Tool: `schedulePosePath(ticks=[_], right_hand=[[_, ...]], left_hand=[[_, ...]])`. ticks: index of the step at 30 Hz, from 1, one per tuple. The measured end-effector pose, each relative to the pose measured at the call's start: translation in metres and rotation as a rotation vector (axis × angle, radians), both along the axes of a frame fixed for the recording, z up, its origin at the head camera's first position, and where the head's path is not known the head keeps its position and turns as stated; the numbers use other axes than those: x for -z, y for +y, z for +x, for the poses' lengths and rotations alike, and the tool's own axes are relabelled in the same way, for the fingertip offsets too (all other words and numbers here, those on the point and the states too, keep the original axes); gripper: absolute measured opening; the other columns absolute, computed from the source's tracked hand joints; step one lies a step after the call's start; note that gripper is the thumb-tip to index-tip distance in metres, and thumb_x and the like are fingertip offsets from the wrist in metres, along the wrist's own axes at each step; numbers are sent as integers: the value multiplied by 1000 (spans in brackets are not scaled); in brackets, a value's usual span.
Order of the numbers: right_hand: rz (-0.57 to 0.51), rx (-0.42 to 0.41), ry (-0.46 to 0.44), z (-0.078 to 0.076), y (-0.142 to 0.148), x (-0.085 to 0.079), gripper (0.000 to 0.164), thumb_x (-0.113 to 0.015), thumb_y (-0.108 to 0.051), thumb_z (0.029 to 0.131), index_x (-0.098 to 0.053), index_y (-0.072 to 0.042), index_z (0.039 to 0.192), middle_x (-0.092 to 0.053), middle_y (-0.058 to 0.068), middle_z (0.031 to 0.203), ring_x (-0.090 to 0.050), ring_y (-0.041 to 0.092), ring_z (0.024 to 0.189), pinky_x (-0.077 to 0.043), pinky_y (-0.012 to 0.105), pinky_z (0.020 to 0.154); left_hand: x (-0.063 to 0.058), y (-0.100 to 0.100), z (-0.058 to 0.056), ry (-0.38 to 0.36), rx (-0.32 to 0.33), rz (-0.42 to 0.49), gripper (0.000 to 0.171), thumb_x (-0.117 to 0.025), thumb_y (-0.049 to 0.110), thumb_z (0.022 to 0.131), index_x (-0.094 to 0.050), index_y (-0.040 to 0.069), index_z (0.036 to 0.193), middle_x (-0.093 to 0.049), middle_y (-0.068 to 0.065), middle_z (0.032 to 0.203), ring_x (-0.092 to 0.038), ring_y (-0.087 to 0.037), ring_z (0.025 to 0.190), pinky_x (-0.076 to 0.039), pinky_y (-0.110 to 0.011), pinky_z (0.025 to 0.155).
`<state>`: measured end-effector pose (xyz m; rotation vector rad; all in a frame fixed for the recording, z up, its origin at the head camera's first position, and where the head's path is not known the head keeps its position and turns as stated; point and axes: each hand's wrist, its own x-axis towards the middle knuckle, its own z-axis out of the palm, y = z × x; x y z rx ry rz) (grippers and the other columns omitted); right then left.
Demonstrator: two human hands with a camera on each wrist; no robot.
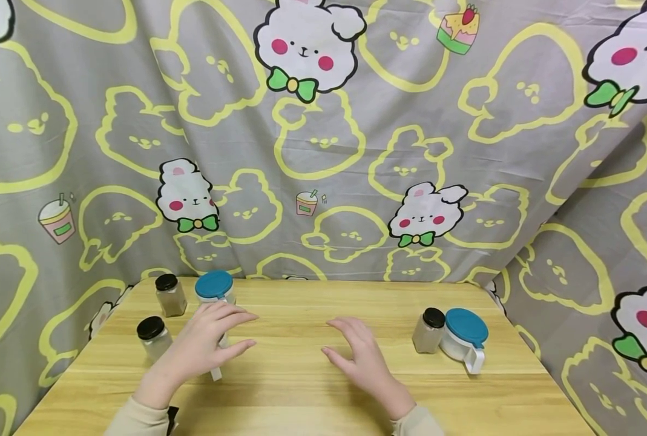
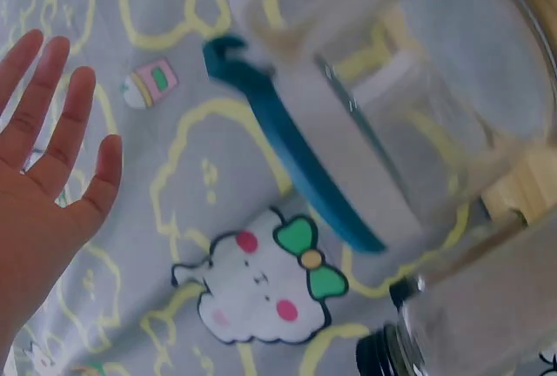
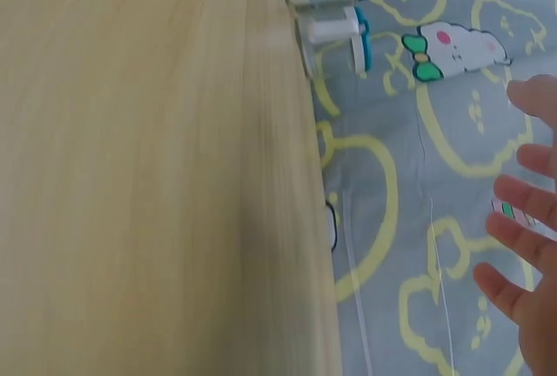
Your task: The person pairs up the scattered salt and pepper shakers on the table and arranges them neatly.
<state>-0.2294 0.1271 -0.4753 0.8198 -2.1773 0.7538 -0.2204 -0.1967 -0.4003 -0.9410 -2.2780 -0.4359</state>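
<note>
My left hand is held over the left side of the table, fingers extended and thumb apart, with nothing in it. Beneath and behind it stands a clear blue-lidded jar with a white handle. A second white handle pokes out below the hand, its container mostly hidden. Just left are two clear black-lidded jars, the nearer jar partly covered by the wrist. Facing the left hand across a gap, my right hand also holds nothing, its fingers spread in the right wrist view.
At the right stand another black-lidded jar and a blue-lidded jar, side by side, the latter's handle toward me. A small black object shows by the left sleeve. Patterned grey cloth hangs behind the wooden table and along both sides.
</note>
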Motion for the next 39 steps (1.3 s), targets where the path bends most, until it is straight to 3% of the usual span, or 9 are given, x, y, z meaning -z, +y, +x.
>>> schedulePosePath(ticks=[6, 14, 26, 32, 39], right_hand=[[-13, 13, -39, 1, -24, -2, 52, -76, -36, 80, -62, -11, 124, -65, 0, 121, -59, 19, 114, -48, 48, 97], [-32, 17, -119, 0, -54, 4, 56, -73, -41, 83, -59, -10, 128, -64, 2, 123, -57, 21, 115, -49, 46, 95], [-71, 4, -391, -2, -91, 4, 68, -70, -48, 83, -49, -14, 139, -55, 4, 137, -49, 24, 128, -40, 51, 107], [-58, -15, -395, -2, -110, 4, 71, -68, -51, 85, -46, -14, 141, -53, 3, 139, -48, 24, 128, -40, 51, 107], [-84, -43, -454, 1, -130, 2, 74, -68, -53, 84, -43, -18, 143, -50, 2, 142, -45, 22, 131, -40, 50, 108]], left_hand=[[-7, -13, 0, 12, -27, 32, 43, -84, 35, 72, -71, 25, 113, -70, 10, 106, -62, -14, 101, -46, -44, 88], [-10, -31, 2, 3, -88, 64, 46, -87, 29, 67, -72, 25, 110, -70, 9, 106, -62, -16, 100, -43, -45, 88], [-10, -52, -1, -58, -163, 106, 47, -87, 28, 68, -72, 23, 112, -69, 3, 105, -60, -21, 100, -40, -54, 93], [-11, -68, -3, -93, -209, 147, 49, -87, 26, 68, -71, 20, 114, -69, -3, 107, -56, -23, 101, -40, -54, 87], [-10, -86, 0, -88, -273, 170, 52, -87, 24, 68, -70, 13, 115, -67, -11, 111, -57, -30, 104, -40, -56, 88]])
